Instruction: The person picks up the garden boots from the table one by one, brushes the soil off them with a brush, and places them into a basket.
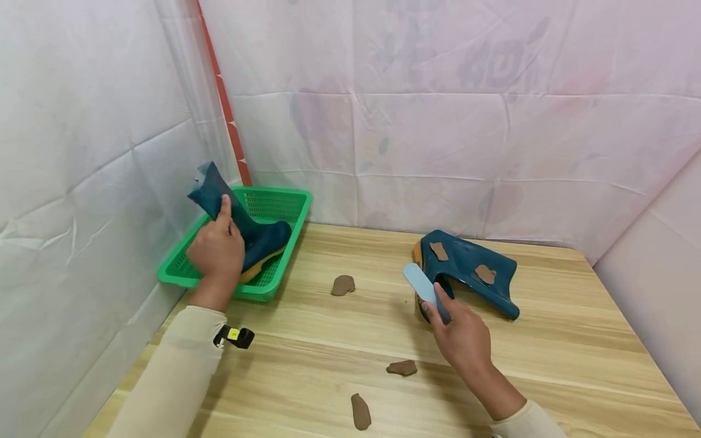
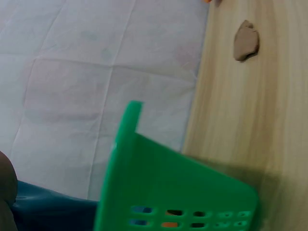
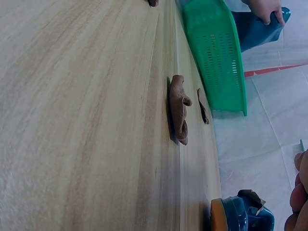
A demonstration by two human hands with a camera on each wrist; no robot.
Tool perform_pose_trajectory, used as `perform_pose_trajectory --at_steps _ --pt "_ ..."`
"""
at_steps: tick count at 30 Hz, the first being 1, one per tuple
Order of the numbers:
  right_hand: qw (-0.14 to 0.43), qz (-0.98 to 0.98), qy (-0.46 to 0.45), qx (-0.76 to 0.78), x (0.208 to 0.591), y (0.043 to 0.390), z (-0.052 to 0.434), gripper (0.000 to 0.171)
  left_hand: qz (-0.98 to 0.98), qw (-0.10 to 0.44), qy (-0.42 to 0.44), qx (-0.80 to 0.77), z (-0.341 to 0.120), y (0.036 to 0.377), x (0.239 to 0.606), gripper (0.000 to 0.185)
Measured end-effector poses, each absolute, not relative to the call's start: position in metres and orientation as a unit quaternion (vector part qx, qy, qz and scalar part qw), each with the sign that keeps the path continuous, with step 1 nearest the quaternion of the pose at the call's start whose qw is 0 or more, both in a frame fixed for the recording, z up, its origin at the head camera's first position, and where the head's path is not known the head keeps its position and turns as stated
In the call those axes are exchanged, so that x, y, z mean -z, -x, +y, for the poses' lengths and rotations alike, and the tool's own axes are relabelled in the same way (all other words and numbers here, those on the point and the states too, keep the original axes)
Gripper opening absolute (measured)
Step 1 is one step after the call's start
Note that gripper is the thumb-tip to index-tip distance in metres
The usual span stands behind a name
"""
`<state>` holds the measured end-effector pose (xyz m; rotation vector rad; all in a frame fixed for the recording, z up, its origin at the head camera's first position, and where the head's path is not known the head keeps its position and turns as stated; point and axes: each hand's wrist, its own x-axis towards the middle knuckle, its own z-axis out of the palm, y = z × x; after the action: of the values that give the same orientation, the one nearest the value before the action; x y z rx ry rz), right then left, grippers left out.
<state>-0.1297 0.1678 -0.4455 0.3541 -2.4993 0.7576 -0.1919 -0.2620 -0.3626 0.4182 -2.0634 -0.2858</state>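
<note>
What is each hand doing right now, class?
Left hand: grips the boot in the green basket.
Right hand: holds the light blue scraper.

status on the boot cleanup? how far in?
Done: one boot sits in the green basket, gripped by the left hand. In hand: the right hand holds a pale blue scraper at the second boot. Left: two brown patches on it, plus clumps on the table.
</note>
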Motion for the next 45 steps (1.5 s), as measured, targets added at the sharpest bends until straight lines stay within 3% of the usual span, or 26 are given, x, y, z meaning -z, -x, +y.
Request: perform_pose_trajectory --at_steps 10,26,40,45 --pt "0.254 -0.917 -0.134 -0.278 0.446 0.13 0.169 0.053 -0.872 0.478 -0.059 0.086 -0.249 0.178 0.383 0.042" --pt "0.241 -0.921 -0.128 -0.279 0.447 0.13 0.169 0.053 -0.847 0.508 0.152 0.041 -0.244 0.172 0.406 0.048" --pt "0.237 -0.922 -0.128 -0.278 0.449 0.13 0.169 0.054 -0.806 0.526 0.269 0.034 -0.242 0.161 0.413 0.022" --pt "0.239 -0.921 -0.129 -0.279 0.45 0.129 0.17 0.054 -0.816 0.498 0.291 0.047 -0.236 0.158 0.418 0.013"
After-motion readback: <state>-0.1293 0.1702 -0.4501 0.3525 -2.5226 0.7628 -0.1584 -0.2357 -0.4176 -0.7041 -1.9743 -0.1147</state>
